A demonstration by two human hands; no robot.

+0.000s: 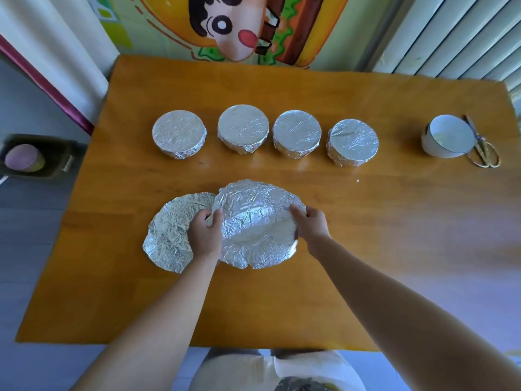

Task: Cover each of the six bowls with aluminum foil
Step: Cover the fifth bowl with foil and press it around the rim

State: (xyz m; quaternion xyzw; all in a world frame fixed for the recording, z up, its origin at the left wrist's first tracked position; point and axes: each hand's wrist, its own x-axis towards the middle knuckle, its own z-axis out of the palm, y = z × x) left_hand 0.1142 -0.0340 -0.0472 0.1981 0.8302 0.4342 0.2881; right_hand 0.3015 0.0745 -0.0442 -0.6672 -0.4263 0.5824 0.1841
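Several bowls wrapped in foil stand in a row across the wooden table (366,249); the leftmost wrapped bowl (179,134) and the rightmost wrapped bowl (353,142) bound the row. A bare white bowl (446,139) sits apart at the far right. In front of me, a round crumpled foil sheet (258,224) is held by both hands: my left hand (205,235) grips its left edge, my right hand (311,227) its right edge. It domes upward; whether a bowl sits under it is hidden. A second foil sheet (169,235) lies flat to the left, partly under my left hand.
Scissors (483,148) lie right of the white bowl near the table's right edge. A dark bin (36,156) stands on the floor to the left. A cartoon mat and a radiator are behind the table.
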